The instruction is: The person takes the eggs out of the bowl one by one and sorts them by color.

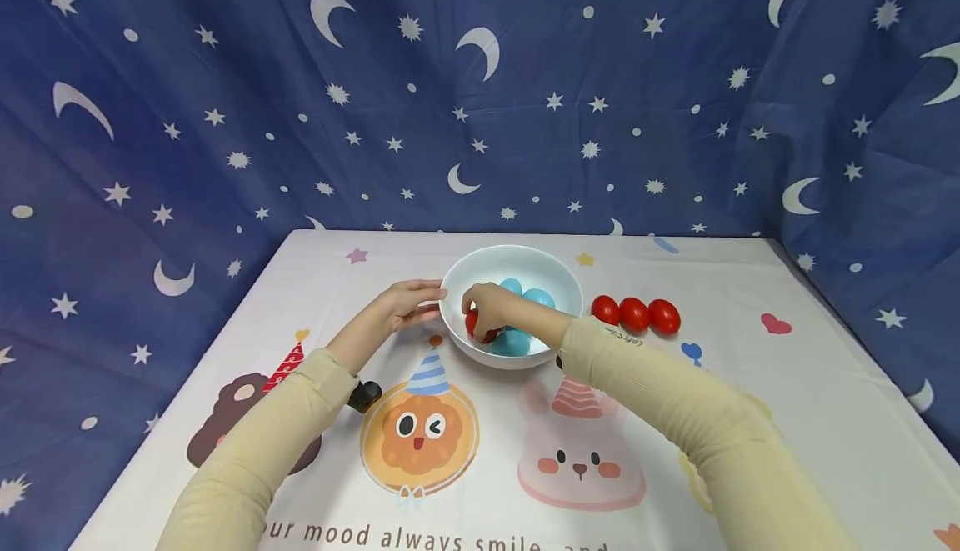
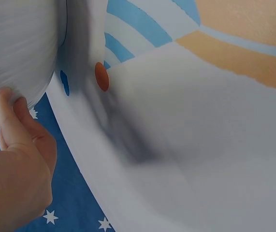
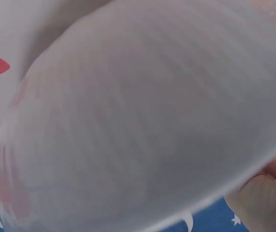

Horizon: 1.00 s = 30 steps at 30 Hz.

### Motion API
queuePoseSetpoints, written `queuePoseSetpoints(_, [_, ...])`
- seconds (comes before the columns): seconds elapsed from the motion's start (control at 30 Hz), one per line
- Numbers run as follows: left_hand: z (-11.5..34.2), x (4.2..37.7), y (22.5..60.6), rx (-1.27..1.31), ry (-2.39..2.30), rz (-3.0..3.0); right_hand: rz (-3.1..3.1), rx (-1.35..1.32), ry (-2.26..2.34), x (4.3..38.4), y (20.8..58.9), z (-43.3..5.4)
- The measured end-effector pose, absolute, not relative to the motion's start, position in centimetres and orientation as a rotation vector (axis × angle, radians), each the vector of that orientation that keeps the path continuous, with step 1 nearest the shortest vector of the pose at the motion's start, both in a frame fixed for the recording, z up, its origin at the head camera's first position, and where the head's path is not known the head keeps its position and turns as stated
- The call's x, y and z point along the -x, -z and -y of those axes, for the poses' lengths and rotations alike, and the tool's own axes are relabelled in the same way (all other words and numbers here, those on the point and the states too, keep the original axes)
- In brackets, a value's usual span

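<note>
A white bowl (image 1: 495,257) stands toward the back of the table, its pale outer wall (image 3: 128,121) filling most of the right wrist view. My left hand (image 1: 408,301) touches the bowl's left side with extended fingers; in the left wrist view, the fingers (image 2: 5,113) lie against the outer wall. Inside the bowl, my right hand (image 1: 491,305) reaches down and grips a smooth red egg-shaped piece (image 1: 472,323), partly covered by the fingers. Several light-blue rounded pieces, such as the near one (image 1: 513,343), lie beside it in the bowl.
Right of the bowl, three red egg-shaped pieces (image 1: 634,315) lie in a row on the white printed tablecloth (image 1: 465,468). Behind the table hangs a dark blue curtain (image 1: 525,176) with moons and stars. A black device (image 1: 365,396) sits at the left wrist.
</note>
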<state>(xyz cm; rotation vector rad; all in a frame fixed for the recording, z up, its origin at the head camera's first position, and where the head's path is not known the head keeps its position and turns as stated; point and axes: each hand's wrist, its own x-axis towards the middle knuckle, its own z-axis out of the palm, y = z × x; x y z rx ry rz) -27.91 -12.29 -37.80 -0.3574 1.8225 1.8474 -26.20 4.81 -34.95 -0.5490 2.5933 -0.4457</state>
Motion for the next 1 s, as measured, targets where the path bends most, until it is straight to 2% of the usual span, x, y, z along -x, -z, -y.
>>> queuePoseSetpoints(0.57, [12.3, 27.7, 37.8, 0.370, -1.848, -1.815, -2.632, 0.663, 0.641, 26.4, 34.6, -6.8])
queuePoseSetpoints(1.0, [12.3, 27.7, 37.7, 0.383, -1.828, -1.839, -2.646, 0.614, 0.834, 26.7, 34.0, -9.0])
